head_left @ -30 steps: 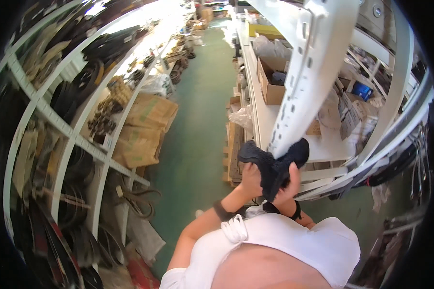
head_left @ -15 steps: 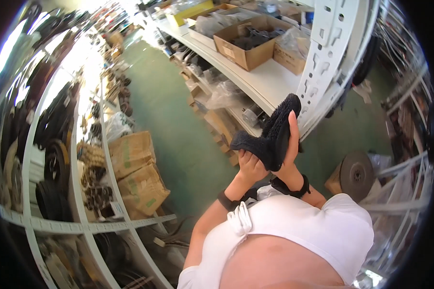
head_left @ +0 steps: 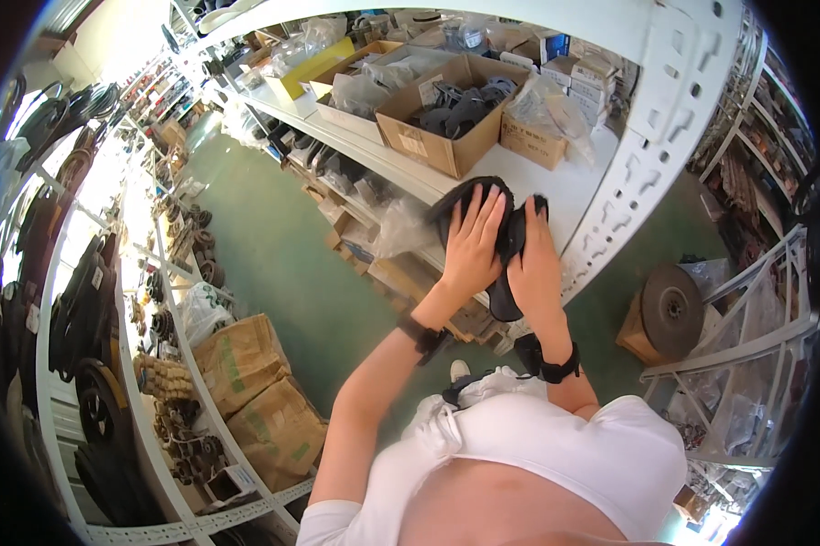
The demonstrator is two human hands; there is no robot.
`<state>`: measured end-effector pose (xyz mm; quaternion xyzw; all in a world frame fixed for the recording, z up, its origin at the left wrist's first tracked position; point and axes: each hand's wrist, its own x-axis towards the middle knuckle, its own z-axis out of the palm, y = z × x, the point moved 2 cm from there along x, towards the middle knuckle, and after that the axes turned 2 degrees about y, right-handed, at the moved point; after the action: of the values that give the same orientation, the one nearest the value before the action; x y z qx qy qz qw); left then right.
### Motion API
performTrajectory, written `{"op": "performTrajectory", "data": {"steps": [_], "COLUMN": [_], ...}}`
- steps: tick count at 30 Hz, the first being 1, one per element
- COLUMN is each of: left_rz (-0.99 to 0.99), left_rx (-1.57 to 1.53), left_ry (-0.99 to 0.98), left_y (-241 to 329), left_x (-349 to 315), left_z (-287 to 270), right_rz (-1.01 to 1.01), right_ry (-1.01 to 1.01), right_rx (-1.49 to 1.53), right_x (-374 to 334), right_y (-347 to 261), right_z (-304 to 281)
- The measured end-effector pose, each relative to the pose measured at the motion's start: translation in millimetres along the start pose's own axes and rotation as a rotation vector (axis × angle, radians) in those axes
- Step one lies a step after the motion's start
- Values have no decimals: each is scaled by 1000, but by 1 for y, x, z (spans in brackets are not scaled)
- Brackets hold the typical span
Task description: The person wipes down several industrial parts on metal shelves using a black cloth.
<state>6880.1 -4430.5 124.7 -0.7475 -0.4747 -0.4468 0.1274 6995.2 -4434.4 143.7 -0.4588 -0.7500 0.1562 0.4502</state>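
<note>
A soft black two-lobed thing (head_left: 503, 298), fuzzy on one face and folded like a pad or slipper, is in front of the edge of the white shelf (head_left: 585, 187). My left hand (head_left: 472, 247) lies over its left lobe with the fingers stretched along it. My right hand (head_left: 537, 264) grips the right lobe from the side, fingers pointing up and away. The palms hide much of it, and both thumbs are hard to make out. Whether its far end touches the shelf I cannot tell.
On the shelf stand an open cardboard box (head_left: 455, 118) of dark parts, a smaller carton (head_left: 533, 141) and plastic bags. A white perforated post (head_left: 647, 155) rises close by on the right. Brown paper sacks (head_left: 255, 391) sit at left; a large grinding disc (head_left: 672, 308) stands at right.
My hands have turned over from holding the black thing from below to lying over its lobes. The view has shifted, and more of the shelf and its boxes now shows.
</note>
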Motion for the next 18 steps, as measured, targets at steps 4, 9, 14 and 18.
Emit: {"op": "performTrajectory", "data": {"steps": [4, 9, 14, 18], "left_rz": [9, 16, 67, 62], "left_rx": [-226, -127, -31, -50], "left_ry": [-287, -513, -687, -697], "left_y": [-25, -40, -55, -53], "left_x": [15, 40, 59, 69], "left_z": [10, 43, 88, 92], "right_rz": [49, 187, 119, 202], "right_ry": [-33, -6, 138, 161], "right_rx": [-215, -318, -447, -483], "right_x": [12, 23, 25, 24], "right_y": [14, 14, 29, 33], "right_z": [15, 11, 13, 15]}}
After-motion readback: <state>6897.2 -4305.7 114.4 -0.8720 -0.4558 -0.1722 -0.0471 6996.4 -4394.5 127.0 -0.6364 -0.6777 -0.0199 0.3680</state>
